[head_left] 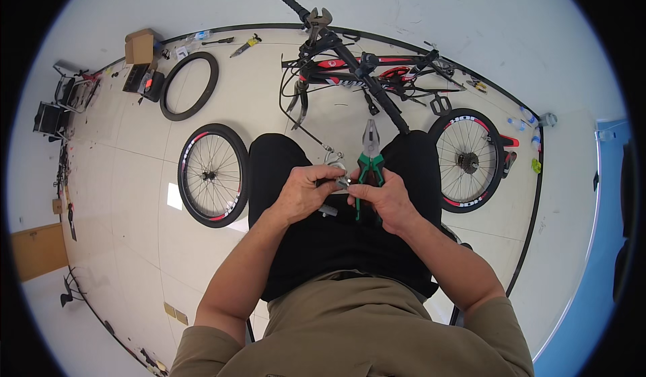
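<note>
I have the left hand (304,192) pinched, thumb against forefinger, on one silver metal brake caliper (334,161), which sits between two black-clothed knees (276,153) at the end of a thin cable (311,135). The right hand (385,202) is curled around one pair of combination pliers (371,147), steel nose pointing away, handles green and black; from here I can't tell whether its thumb touches the caliper. Beyond, I see one red-and-black bicycle frame (331,63), its straight handlebar (355,71) and one steel adjustable wrench (319,19). Two wire-spoked wheels (208,175) flank the knees on glossy tiled floor (128,182); one bare rubber tyre (214,75) lies near an open cardboard box (140,46).
</note>
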{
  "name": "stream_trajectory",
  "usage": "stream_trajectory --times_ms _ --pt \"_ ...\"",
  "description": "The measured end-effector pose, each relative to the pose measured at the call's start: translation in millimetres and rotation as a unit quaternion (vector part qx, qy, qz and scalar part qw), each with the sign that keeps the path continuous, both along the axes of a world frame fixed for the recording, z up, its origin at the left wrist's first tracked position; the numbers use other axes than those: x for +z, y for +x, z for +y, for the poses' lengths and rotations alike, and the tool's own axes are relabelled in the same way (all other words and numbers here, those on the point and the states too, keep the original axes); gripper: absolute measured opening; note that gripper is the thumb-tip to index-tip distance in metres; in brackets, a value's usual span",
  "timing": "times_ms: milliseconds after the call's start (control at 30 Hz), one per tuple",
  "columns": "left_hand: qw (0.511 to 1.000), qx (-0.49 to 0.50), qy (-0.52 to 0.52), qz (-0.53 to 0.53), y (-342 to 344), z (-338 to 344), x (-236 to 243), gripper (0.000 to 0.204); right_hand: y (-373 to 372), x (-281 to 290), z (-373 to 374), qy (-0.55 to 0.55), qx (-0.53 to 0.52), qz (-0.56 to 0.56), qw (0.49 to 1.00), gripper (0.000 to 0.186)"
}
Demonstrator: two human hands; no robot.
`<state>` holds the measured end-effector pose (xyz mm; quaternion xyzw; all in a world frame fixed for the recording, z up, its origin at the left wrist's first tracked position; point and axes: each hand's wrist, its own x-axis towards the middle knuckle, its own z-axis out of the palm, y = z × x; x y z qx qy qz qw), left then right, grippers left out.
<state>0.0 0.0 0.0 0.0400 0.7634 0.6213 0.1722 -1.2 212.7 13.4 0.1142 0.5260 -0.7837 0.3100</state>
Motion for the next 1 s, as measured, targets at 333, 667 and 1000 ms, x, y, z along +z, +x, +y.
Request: stream_trajectory --times_ms 333,667,1000 --pt "0.998 0.003 0.019 -0.058 -4 -4 -8 0.021 1 4 -1 0.090 0.041 0.077 0.992 0.023" --pt "0.926 0.090 0.221 -0.293 -5 9 -4 0.006 8 0 -3 0.228 0.094 0.217 0.945 0.033" --pt "0.945 0.174 0.220 -0.165 2 20 -19 0.004 -2 -11 -6 -0.086 -0.051 -0.084 0.991 0.020"
